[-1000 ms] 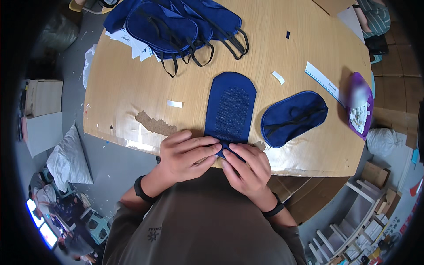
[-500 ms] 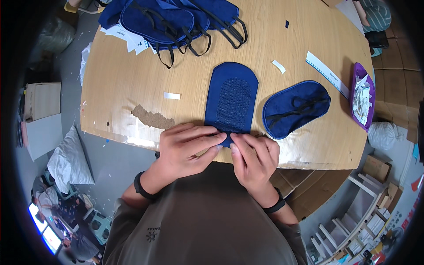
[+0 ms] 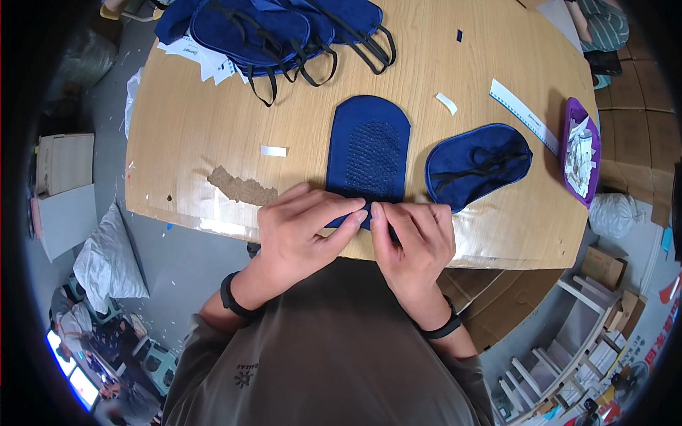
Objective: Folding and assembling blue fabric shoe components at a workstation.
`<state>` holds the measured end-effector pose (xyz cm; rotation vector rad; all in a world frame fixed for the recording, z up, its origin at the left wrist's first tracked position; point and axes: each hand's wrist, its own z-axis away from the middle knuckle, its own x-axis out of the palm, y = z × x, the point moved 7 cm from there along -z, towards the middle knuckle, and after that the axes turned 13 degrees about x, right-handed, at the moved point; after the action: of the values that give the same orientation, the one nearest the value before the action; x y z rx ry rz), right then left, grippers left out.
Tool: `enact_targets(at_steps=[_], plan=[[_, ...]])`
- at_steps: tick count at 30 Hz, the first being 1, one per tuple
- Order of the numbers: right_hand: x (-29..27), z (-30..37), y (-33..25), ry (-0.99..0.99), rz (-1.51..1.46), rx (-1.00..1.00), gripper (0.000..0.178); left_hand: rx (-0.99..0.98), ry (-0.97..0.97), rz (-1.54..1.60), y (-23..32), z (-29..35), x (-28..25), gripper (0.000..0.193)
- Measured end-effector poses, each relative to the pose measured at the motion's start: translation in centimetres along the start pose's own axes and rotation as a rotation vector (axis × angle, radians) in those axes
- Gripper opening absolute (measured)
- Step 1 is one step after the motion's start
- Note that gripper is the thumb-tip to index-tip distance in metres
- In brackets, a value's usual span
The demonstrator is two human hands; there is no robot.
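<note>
With left hand [image 3: 295, 220] and right hand [image 3: 415, 245], pinches the six-o'clock edge of the dotted navy fabric panel [image 3: 369, 157] lying towards twelve o'clock, seemingly working that edge, next likely needing even pressure.

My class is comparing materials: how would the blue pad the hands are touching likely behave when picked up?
The blue pad looks thin, so probably light. Its cloth-like surface suggests it may bend. Its dotted patch looks bumpy, so it might resist slipping.
</note>
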<state>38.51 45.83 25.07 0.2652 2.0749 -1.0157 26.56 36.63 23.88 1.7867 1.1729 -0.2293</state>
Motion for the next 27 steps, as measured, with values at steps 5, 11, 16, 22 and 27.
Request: enact_targets(at_steps=[5,11,16,22,27], plan=[[0.2,-0.5,0.3,-0.032,-0.036,0.069,0.011,0.043,0.022,-0.104,0.1,-0.5,-0.6,0.021],[0.7,-1.0,0.6,-0.102,-0.028,0.148,0.012,0.191,0.027,-0.122,0.7,-0.7,-0.3,0.024],[0.7,-1.4,0.9,-0.170,-0.011,0.135,0.013,0.342,-0.022,-0.188,1.7,-0.3,-0.5,0.030],[1.0,-1.1,0.4,-0.152,-0.006,0.041,0.014,0.293,-0.093,-0.207,1.3,-0.6,-1.2,0.037],[0.6,-0.4,-0.1,-0.076,-0.092,-0.093,0.028,0.218,-0.144,-0.208,1.2,-0.3,-0.7,0.035]])
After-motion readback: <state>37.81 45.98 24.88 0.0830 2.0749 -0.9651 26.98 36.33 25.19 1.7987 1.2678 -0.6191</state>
